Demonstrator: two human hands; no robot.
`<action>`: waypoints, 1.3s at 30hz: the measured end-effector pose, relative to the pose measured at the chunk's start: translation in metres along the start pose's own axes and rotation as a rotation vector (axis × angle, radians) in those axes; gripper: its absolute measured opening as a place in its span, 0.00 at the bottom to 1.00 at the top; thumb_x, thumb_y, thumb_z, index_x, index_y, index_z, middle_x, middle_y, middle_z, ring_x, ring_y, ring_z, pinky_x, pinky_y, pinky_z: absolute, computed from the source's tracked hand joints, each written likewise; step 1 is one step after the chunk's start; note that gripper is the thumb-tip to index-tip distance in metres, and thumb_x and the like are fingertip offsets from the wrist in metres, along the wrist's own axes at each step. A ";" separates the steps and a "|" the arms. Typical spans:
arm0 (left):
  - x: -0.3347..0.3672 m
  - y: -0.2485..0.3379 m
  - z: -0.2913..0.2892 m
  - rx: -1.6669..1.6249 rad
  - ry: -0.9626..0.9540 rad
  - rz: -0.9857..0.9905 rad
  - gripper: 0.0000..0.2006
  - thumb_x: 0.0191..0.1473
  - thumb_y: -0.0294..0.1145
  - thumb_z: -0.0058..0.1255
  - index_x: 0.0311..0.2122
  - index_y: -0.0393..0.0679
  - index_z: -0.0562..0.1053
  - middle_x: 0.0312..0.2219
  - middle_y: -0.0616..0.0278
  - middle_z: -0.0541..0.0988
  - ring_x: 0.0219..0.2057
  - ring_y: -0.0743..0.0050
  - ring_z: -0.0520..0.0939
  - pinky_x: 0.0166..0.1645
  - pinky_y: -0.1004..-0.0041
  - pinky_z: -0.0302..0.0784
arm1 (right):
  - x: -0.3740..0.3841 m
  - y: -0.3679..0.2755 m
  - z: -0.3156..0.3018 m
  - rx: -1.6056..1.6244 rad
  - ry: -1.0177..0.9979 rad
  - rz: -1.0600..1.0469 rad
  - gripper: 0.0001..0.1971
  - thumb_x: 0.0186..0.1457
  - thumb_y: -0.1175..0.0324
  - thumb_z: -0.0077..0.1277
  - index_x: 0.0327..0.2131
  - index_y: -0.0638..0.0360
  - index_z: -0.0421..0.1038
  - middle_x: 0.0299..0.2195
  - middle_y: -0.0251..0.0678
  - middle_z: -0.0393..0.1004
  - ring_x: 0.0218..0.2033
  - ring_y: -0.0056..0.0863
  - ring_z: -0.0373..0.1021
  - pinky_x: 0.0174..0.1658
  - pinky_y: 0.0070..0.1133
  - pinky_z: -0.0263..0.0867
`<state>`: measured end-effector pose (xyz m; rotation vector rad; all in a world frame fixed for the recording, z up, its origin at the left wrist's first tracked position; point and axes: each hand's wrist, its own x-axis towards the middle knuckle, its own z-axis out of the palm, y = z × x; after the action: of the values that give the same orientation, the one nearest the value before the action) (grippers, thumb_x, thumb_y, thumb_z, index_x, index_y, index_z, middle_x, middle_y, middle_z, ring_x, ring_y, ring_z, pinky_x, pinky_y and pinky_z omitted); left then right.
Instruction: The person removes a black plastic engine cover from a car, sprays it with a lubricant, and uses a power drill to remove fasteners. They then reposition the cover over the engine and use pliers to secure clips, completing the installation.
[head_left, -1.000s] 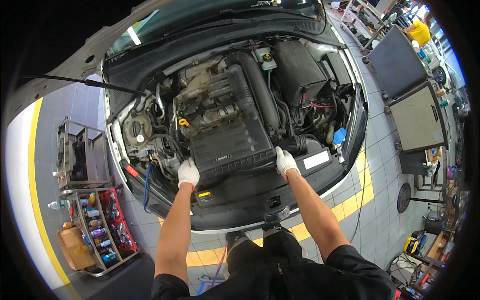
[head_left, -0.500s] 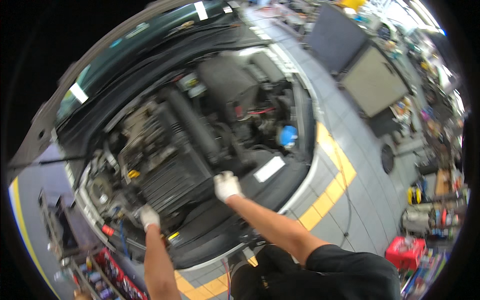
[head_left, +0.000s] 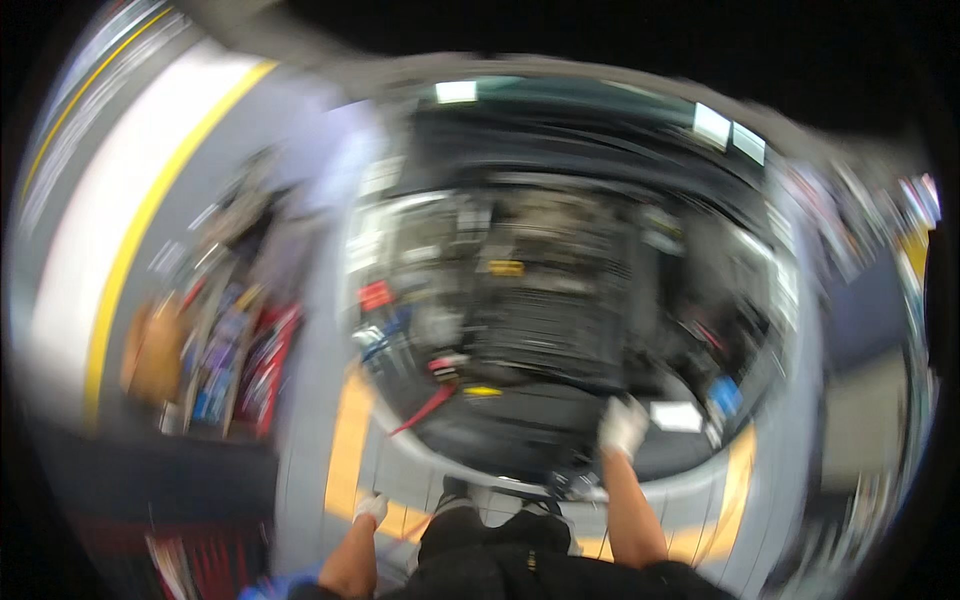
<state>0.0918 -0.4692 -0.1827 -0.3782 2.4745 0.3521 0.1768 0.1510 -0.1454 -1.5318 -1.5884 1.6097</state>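
Observation:
My right hand [head_left: 624, 426], in a white glove, is at the front edge of the engine bay, over the black front panel [head_left: 530, 420] and beside a white label [head_left: 677, 416]. Motion blur hides its fingers. My left hand [head_left: 371, 510], also white-gloved, hangs low outside the car, above the orange floor band [head_left: 347, 455]; smear hides its fingers too. Between the two lies the open engine bay with its ribbed black engine cover [head_left: 545, 325]. A blue cap [head_left: 725, 397] sits at the bay's right. Toward the front left are a red strap [head_left: 428, 410] and a yellow tag [head_left: 483, 392].
On the left stands a cart [head_left: 225, 350] loaded with cans and bottles, beside a tan object [head_left: 155, 345]. A dark tool tray [head_left: 180, 560] is at the lower left. Grey cabinets [head_left: 865, 430] line the right side. The whole picture is blurred.
The view has swung left, bringing the cart and yellow floor line further in. My left hand has left the engine bay's front left and dropped outside it. My right hand stays at the front panel.

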 end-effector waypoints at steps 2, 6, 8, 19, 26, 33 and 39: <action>-0.035 -0.105 0.018 -0.178 -0.236 -0.472 0.27 0.61 0.45 0.50 0.58 0.37 0.81 0.56 0.41 0.84 0.57 0.40 0.85 0.60 0.52 0.79 | -0.028 0.041 -0.008 0.317 -0.010 0.001 0.27 0.70 0.69 0.54 0.69 0.67 0.64 0.55 0.44 0.79 0.46 0.34 0.78 0.50 0.29 0.76; -0.099 -0.220 0.033 -0.334 -0.266 -0.619 0.22 0.62 0.43 0.48 0.44 0.35 0.86 0.40 0.43 0.89 0.41 0.50 0.91 0.43 0.55 0.83 | -0.087 0.107 -0.011 -0.203 -0.101 -0.031 0.26 0.71 0.66 0.51 0.65 0.75 0.66 0.63 0.53 0.74 0.62 0.39 0.71 0.69 0.33 0.64; -0.112 -0.246 0.044 -0.507 -0.292 -0.807 0.21 0.63 0.41 0.47 0.41 0.34 0.86 0.37 0.49 0.90 0.35 0.57 0.90 0.41 0.59 0.84 | -0.118 0.124 0.016 -0.306 -0.238 -0.159 0.25 0.67 0.63 0.53 0.61 0.72 0.70 0.54 0.48 0.78 0.51 0.36 0.74 0.59 0.31 0.69; 0.110 -0.377 -0.080 -0.797 -0.126 -0.426 0.22 0.64 0.49 0.52 0.46 0.38 0.84 0.37 0.51 0.89 0.37 0.56 0.89 0.47 0.59 0.84 | -0.333 0.071 0.383 -0.775 -0.809 -0.079 0.24 0.64 0.65 0.61 0.59 0.69 0.74 0.48 0.47 0.83 0.44 0.36 0.82 0.48 0.30 0.78; 0.211 -0.445 -0.208 -1.372 0.350 -0.429 0.12 0.68 0.42 0.54 0.45 0.44 0.80 0.28 0.64 0.83 0.26 0.72 0.83 0.32 0.68 0.80 | -0.407 0.012 0.544 -1.063 -1.258 -0.344 0.32 0.67 0.58 0.58 0.67 0.68 0.67 0.51 0.49 0.82 0.42 0.33 0.81 0.47 0.29 0.77; 0.301 -0.423 -0.199 -1.480 0.043 -0.680 0.10 0.67 0.37 0.54 0.43 0.42 0.78 0.26 0.56 0.82 0.22 0.66 0.82 0.25 0.62 0.79 | -0.389 -0.005 0.674 -1.007 -1.101 -0.226 0.29 0.66 0.60 0.58 0.65 0.67 0.70 0.49 0.46 0.83 0.39 0.31 0.81 0.41 0.29 0.76; 0.470 -0.358 -0.329 -1.210 -0.120 -0.648 0.18 0.65 0.44 0.55 0.50 0.40 0.81 0.32 0.51 0.87 0.30 0.58 0.88 0.34 0.58 0.84 | -0.343 -0.030 0.808 -1.128 -1.007 -0.235 0.31 0.62 0.51 0.61 0.61 0.64 0.77 0.54 0.53 0.84 0.56 0.45 0.81 0.61 0.32 0.74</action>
<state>-0.3223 -0.9968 -0.2663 -1.5026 1.6024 1.4771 -0.4268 -0.4866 -0.1841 -0.7141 -3.4655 1.4331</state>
